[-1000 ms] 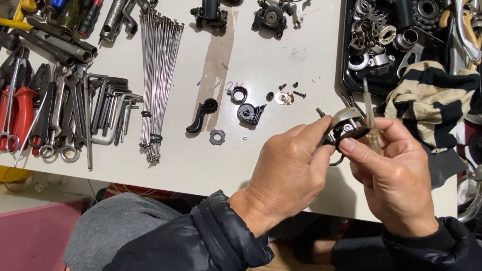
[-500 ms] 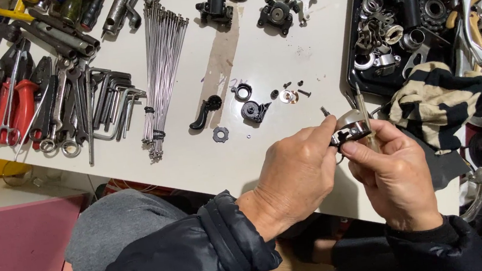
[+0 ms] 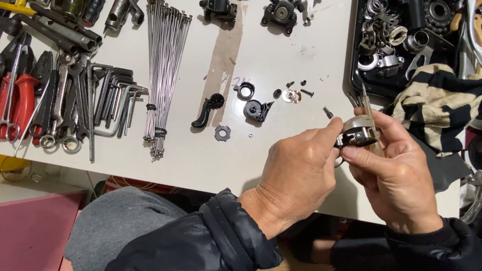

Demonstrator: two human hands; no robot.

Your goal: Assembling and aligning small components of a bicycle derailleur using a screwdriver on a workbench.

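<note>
White and crowded, the desk (image 3: pixel 280 49) carries tools and small bicycle parts from its far left corner to its right edge. Near its right front edge, both hands meet over a small round metal part (image 3: pixel 357 132) with a dark underside. The left hand (image 3: pixel 300 174) pinches the part's left side between thumb and fingertips, while the right hand (image 3: pixel 395 176) grips it from the right and below, thumb lying across its near face. A thin metal tool (image 3: pixel 364 99) stands up from behind the part, by the right hand's fingers; which fingers hold it cannot be told. Just beyond the hands, on the desk, lie loose small pieces: a black lever (image 3: pixel 206 109), a black toothed ring (image 3: pixel 222 133), a black cap (image 3: pixel 257 110), a copper-coloured washer (image 3: pixel 291 96) and a few tiny screws (image 3: pixel 306 92). At far right a black tray (image 3: pixel 359 74) is heaped with metal rings, sprockets and brake levers, and a striped rag (image 3: pixel 435 105) hangs over its near edge. At left lie a bundle of spokes (image 3: pixel 162 66), hex keys (image 3: pixel 117 100) and red-handled pliers (image 3: pixel 17 101).
</note>
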